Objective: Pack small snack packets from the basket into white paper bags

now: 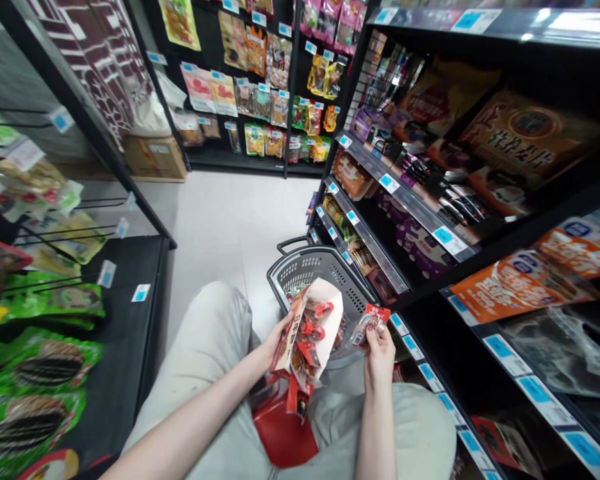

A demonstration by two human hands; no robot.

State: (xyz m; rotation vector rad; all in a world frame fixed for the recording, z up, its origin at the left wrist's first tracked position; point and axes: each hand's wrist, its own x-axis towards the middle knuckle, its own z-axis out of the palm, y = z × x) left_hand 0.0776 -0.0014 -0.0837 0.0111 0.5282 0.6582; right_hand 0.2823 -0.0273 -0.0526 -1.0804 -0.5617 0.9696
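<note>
My left hand (273, 343) is closed around the side of an open cardboard box (333, 300), tilted above my lap. Several small red-and-clear snack packets (310, 353) lie in the box, and one hangs over its near edge. Pinched between the thumb and fingers of my right hand (381, 353) is a single snack packet (366, 324) with a red top and a clear body. Just beyond both hands stands a grey shopping basket (350, 283) with small packets inside, partly hidden by the box. A red object (286, 430) shows between my legs.
Shelves (420, 203) with boxes, bags and price tags rise close on the right. To the left, a black rack (145, 267) holds green snack bags (35, 363). Hanging snack bags (255, 97) line the far wall. A brown carton (155, 159) sits on the floor.
</note>
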